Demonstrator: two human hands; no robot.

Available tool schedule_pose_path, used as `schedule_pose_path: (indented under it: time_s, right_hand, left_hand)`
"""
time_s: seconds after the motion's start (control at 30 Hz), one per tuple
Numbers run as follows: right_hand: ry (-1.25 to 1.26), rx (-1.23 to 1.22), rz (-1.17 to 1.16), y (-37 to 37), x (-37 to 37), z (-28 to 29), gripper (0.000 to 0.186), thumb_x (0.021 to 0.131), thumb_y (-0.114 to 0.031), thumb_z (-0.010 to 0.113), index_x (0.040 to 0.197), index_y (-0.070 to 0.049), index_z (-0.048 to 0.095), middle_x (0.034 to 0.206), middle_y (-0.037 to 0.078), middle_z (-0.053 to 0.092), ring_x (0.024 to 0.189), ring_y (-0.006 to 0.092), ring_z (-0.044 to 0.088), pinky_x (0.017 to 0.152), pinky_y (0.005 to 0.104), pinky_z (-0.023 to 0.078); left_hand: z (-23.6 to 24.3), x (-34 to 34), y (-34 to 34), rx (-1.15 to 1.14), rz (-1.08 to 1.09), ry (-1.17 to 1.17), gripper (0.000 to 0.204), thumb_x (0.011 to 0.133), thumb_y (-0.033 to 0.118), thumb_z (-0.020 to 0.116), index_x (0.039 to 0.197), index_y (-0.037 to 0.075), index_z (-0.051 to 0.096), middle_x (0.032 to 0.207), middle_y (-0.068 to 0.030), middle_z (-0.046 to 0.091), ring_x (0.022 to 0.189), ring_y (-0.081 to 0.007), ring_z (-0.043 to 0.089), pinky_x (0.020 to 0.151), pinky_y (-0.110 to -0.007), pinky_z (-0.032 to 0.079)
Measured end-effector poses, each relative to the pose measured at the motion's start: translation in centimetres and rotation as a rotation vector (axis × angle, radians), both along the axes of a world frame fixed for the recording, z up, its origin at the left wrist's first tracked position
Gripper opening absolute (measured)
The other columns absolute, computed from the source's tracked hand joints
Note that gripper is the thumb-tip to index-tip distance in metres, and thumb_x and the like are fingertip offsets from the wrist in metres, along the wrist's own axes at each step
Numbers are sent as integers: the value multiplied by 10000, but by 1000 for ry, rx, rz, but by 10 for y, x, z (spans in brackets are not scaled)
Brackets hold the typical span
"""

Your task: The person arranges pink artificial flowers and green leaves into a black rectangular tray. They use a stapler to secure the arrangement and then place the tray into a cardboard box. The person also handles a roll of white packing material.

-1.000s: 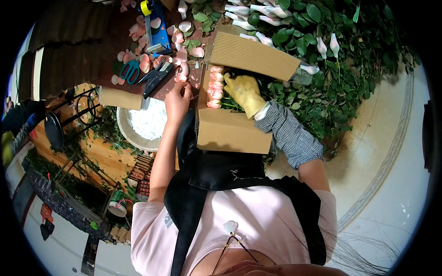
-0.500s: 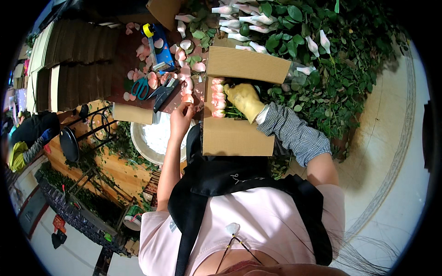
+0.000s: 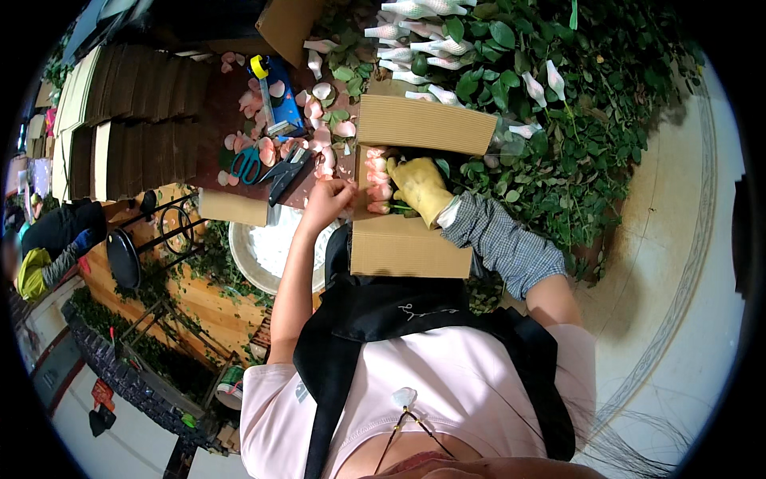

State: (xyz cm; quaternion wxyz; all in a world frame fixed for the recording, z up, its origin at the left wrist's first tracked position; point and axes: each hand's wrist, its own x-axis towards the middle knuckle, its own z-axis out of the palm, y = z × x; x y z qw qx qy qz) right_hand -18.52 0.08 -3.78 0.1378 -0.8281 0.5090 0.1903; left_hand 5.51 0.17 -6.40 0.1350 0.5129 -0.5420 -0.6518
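Cardboard sheet [image 3: 424, 125]: corrugated brown paperboard, matt, ribbed. Right hand [image 3: 420, 188]: yellow glove, matt, probably leather or suede. Sleeve [image 3: 503, 243]: woven checked cloth. Apron [image 3: 375, 315]: black matt fabric. Desk [image 3: 219, 108]: dark wood, dull finish. Scissors [image 3: 247, 164]: teal plastic handles, metal blades. Rose petals [image 3: 259, 148]: soft, smooth. Left hand [image 3: 327, 199]: bare.

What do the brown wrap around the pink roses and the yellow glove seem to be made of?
Brown ribbed wrap around the pink roses: looks like corrugated cardboard, matt, judging by its fine parallel ridges. Yellow glove on the right hand: probably soft leather or suede, dull and creased, though coated fabric is possible.
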Motion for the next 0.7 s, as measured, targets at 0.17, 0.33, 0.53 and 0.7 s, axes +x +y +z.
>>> schedule_pose_path:
  time_s: [0.17, 0.33, 0.53, 0.7]
  right_hand:
    - [2, 3, -19, 3, 1, 2, 661, 823, -314, 785, 1334, 11, 521, 832, 100, 734, 776, 276, 725, 652, 387, 559]
    - [13, 64, -60, 1, 2, 3, 664, 802, -371, 800, 1319, -41, 543, 884, 96, 740, 824, 277, 724, 692, 401, 559]
    - [82, 84, -18, -2, 0, -11, 661, 819, -238, 754, 1404, -48, 512, 911, 96, 751, 852, 272, 732, 696, 397, 560]
    - [-177, 82, -42, -5, -17, -8, 782, 774, -255, 778, 1462, -43, 471, 1276, 209, 669, 1120, 318, 689, 1013, 407, 519]
  left_hand:
    - [6, -43, 5, -27, -565, 80, 369, 1051, 264, 543, 1183, -48, 689, 1099, -165, 738, 1008, -200, 695, 927, -315, 528]
    - [-15, -47, 5, 124, -438, 104, 357, 1056, 240, 533, 1200, -60, 661, 1099, -155, 742, 1020, -206, 704, 906, -323, 546]
    - [-6, -47, -13, 454, -191, 273, 378, 1053, 278, 530, 1122, -74, 651, 1005, -161, 754, 897, -212, 724, 786, -328, 587]
    - [-68, -63, -14, -225, -394, -240, 365, 952, 319, 564, 1206, 96, 703, 1067, -185, 754, 983, -364, 713, 969, -442, 533]
